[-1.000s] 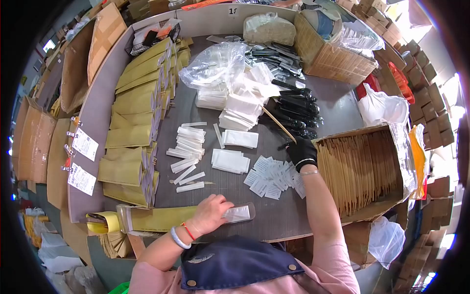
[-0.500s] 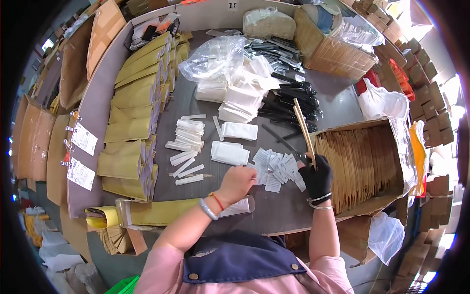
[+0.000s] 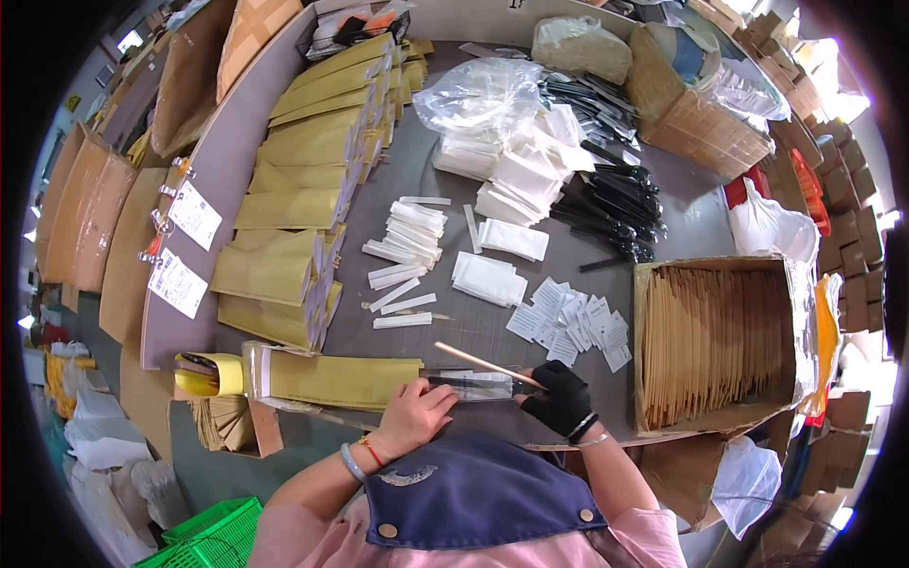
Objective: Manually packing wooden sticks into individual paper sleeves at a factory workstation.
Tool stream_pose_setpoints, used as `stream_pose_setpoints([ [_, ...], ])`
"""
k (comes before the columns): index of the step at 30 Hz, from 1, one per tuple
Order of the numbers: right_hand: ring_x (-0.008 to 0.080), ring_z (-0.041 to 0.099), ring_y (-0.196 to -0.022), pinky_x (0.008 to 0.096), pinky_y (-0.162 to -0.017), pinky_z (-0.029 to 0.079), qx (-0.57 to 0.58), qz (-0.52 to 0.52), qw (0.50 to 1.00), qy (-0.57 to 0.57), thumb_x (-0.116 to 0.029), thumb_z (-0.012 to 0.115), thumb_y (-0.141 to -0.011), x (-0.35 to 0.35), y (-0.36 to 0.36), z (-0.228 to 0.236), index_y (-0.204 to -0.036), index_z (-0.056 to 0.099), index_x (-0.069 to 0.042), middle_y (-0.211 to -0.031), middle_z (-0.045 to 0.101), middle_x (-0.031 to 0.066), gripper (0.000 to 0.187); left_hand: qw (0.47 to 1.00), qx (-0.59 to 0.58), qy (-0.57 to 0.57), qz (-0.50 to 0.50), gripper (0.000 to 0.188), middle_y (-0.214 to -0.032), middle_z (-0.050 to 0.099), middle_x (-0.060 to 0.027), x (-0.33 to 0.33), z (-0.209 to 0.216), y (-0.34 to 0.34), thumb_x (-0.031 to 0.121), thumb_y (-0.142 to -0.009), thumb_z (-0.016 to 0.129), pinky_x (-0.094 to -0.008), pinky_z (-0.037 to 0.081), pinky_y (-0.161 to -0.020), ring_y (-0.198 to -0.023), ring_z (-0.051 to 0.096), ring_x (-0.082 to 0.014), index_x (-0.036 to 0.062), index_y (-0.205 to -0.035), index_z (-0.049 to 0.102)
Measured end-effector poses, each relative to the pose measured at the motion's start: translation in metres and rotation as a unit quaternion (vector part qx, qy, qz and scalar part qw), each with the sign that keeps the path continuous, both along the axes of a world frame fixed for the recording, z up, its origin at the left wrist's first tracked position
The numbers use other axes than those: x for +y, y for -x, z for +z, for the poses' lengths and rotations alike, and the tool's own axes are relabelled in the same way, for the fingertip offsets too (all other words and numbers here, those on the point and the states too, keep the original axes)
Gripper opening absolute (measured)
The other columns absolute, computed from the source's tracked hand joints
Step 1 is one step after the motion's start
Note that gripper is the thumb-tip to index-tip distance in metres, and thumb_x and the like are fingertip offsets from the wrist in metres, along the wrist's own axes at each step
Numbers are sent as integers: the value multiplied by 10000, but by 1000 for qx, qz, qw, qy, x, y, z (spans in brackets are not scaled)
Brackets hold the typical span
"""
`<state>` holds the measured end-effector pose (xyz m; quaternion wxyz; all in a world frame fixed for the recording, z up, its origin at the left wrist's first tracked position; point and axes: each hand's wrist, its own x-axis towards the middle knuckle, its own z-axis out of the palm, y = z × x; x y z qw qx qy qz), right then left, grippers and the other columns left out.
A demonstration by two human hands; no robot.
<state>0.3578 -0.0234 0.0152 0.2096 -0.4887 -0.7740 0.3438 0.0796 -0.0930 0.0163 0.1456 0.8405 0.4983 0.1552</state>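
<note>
A clear plastic sleeve (image 3: 469, 384) lies flat on the grey table (image 3: 578, 237) at the near edge, stretched between the person's two hands, with dark slim items showing inside it. Left of the left hand, a long yellow envelope (image 3: 331, 379) lies on the table, its near end just beside the fingers. The left hand (image 3: 417, 417), bare, with a bracelet and a red cord at the wrist, rests on the left end of the sleeve with its fingers curled down, pressing it to the table. The right hand (image 3: 561, 398) wears a black glove and is closed around the end of a thin wooden stick (image 3: 488, 364), pinching it; the stick slants up and to the left, over the sleeve. Beyond the hands lie small white packets (image 3: 402, 241) in rows and a scatter of small printed cards (image 3: 573, 322) just past the gloved hand. Farther off sits a pile of black pens (image 3: 615, 204). Right of the right hand stands an open cardboard box (image 3: 720, 341) packed with brown envelopes standing on edge.
</note>
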Motion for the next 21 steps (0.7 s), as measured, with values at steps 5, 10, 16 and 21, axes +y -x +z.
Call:
stream_pose_setpoints([
  [5, 258, 620, -747, 383, -600, 505, -106, 66, 986, -109, -280, 736, -776, 1, 6, 9, -1152, 661, -248, -819, 608, 54, 385, 993, -85, 20, 82, 540, -1184, 572, -43, 5, 13, 33, 249, -674, 799, -428, 412, -944, -1082, 490, -306, 95, -1165, 635],
  [10, 267, 619, -759, 385, -604, 505, -200, 142, 962, -118, -255, 707, -800, 6, -1, 1, -1136, 664, -233, -819, 613, 74, 340, 991, -80, 66, 84, 695, -1232, 539, -98, 12, 7, 52, 273, -610, 834, -450, 388, -997, -1144, 465, -324, 58, -1223, 587],
  [16, 299, 620, -831, 399, -721, 510, -30, 154, 981, -115, -209, 676, -823, 3, 55, -22, -1021, 672, -113, -826, 641, 109, 220, 992, -98, 35, 65, 715, -1237, 535, -100, 25, -4, 10, 269, -590, 845, -445, 382, -994, -1135, 468, -317, 45, -1216, 581],
  [21, 321, 621, -887, 385, -778, 504, 7, 21, 1000, -4, -64, 690, -771, -11, 27, -44, -993, 653, -66, -954, 642, 143, 225, 997, -43, 36, 44, 730, -1221, 526, -95, 30, 2, 4, 253, -615, 831, -441, 390, -977, -1103, 478, -304, 36, -1253, 548],
])
